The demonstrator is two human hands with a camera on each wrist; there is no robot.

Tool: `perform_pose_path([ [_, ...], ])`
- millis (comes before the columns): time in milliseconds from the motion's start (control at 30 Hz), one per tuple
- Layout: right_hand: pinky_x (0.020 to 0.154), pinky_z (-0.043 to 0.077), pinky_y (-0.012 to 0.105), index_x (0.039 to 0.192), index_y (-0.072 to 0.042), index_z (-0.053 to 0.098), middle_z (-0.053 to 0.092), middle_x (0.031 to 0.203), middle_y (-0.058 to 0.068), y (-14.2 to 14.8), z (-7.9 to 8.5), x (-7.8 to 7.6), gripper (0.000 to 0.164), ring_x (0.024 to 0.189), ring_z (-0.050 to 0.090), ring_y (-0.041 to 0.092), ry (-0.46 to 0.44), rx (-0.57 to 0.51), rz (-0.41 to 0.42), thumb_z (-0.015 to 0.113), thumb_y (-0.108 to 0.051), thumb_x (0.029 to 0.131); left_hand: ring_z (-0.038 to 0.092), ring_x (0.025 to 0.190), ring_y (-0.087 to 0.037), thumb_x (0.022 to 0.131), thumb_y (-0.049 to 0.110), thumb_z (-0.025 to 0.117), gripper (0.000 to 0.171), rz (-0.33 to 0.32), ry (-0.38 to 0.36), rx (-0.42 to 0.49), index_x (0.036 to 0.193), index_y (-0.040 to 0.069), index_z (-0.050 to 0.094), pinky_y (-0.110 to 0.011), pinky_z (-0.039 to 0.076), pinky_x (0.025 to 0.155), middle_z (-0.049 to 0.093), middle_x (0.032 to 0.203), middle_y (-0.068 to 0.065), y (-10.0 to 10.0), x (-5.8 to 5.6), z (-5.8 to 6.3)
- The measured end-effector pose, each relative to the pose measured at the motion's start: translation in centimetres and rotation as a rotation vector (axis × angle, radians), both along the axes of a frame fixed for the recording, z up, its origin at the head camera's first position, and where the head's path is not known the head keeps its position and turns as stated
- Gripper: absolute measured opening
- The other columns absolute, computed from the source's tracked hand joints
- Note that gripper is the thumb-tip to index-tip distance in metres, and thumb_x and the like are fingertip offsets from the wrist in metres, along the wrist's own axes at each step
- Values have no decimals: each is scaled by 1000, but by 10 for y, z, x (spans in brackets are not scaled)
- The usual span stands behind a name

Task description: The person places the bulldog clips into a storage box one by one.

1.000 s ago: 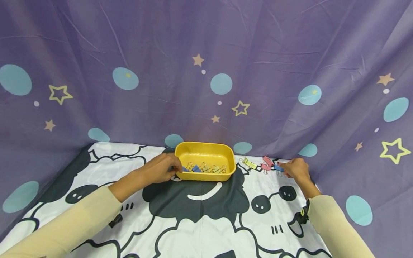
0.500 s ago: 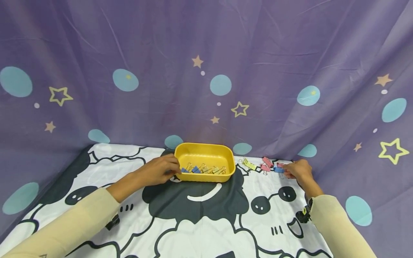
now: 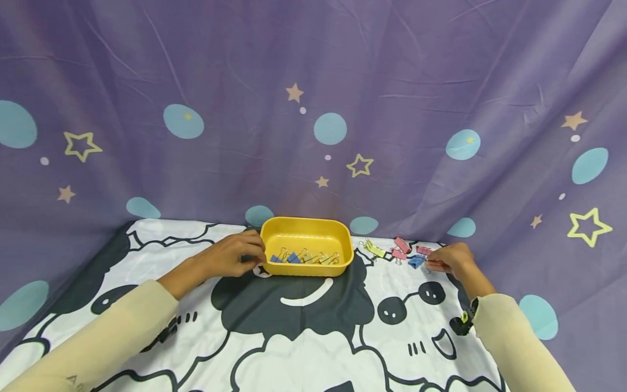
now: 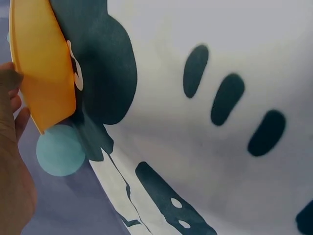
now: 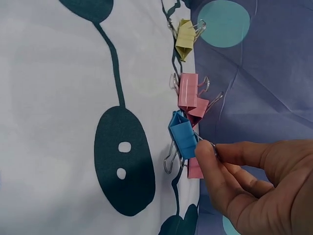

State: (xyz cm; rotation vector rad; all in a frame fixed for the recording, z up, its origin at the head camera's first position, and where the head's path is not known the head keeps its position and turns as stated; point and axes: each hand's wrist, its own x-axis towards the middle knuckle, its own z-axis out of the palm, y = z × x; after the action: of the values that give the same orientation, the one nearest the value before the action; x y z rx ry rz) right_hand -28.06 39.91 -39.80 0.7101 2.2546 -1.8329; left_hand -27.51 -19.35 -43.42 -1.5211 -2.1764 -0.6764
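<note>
My right hand (image 3: 453, 260) pinches a wire handle of a blue binder clip (image 5: 183, 137) between thumb and forefinger. That clip is tilted, at the far right of the cloth. Pink binder clips lie close by: one (image 5: 188, 93) and a second (image 5: 196, 112) overlap in the right wrist view, and a third (image 5: 194, 169) is partly hidden by the blue clip and fingers. Beyond them lies a yellow binder clip (image 5: 185, 39). At the left end of a yellow tray (image 3: 308, 268), my left hand (image 3: 232, 255) grips the rim with curled fingers; its fingertips are partly hidden.
Several blue and pale yellow binder clips (image 3: 294, 258) lie along the near side inside the tray. A white cloth (image 3: 313, 359) with dark cartoon shapes covers the table. Behind the table's far edge hangs a purple curtain (image 3: 235, 163).
The blue binder clip has turned and tilted in my right hand, shifting slightly toward me. More of the pink clip behind it shows. My left hand stays at the tray; the head view has shifted slightly.
</note>
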Motion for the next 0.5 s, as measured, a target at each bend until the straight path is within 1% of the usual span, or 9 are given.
perform_pose_path([
  [100,67,71,34,82,3,73,76,64,9,0,2,-1,21,59,80,18,-30,-46,8,68,16,98,64,96,-13,84,-10,87,26,-22,-8,-3,96,13,86,-31,57,86,78,100,5,-2,-3,0],
  [267,70,71,35,79,2,74,78,66,12,-1,5,-2,25,61,81,20,-74,-74,27,67,16,100,65,96,-13,85,-8,87,26,-38,-8,-9,98,14,86,-33,59,86,78,102,5,-5,-6,-1],
  [400,71,71,35,76,0,73,78,67,12,-1,7,-3,30,62,81,20,-77,-87,49,65,16,100,65,96,-13,85,-9,87,27,-38,0,-9,98,14,86,-33,59,85,78,102,5,-4,-7,-1],
  [500,72,72,37,77,1,74,79,69,13,-2,9,-4,28,63,82,21,-76,-82,55,66,16,100,65,96,-13,84,-9,87,27,-45,11,-7,98,14,86,-33,59,85,79,101,5,-4,-8,-2],
])
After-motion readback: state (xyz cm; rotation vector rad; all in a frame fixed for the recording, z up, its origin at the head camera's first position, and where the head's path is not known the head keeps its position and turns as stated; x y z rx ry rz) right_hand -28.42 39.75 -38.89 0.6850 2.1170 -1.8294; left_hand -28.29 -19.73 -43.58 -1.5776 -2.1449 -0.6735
